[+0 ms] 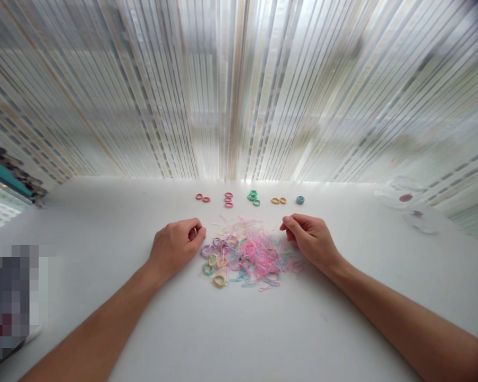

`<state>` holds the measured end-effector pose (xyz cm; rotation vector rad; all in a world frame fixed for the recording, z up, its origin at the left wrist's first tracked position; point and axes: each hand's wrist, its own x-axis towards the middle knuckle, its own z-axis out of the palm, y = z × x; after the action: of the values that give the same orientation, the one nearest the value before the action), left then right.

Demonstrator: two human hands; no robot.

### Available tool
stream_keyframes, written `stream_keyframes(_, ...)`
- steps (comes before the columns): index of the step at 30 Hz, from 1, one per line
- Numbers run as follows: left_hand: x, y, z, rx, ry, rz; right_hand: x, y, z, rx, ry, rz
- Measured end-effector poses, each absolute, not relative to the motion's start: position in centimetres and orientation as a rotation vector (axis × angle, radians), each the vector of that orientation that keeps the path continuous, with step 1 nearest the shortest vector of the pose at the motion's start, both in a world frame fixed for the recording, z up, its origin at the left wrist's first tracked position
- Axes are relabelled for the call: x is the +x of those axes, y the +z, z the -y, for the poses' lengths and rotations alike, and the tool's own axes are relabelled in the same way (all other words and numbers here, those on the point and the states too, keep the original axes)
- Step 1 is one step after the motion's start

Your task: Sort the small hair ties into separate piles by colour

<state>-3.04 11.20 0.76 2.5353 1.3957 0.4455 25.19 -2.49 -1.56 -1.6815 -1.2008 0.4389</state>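
Bare forearms (117,321) up front, left hand (176,241) and right hand (313,237) apart, curled, contents unclear, flanking hair-elastic pile (252,253), colour-grouped hair ties (252,197) beyond

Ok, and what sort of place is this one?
Probably a room at home: daylight seems to come through sheer striped curtains behind a white table bearing a pile of coloured bands.

Bright light through the blurred striped curtain (231,95) whitens the table (207,329), with the lower left pixelated.
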Motion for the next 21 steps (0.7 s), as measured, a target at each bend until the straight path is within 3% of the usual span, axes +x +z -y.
stream_keyframes(21, -3.00, 0.82, -11.28, 2.550, 0.444, -1.384, 25.17, -1.46, 2.51, -1.682, 0.419, 1.216)
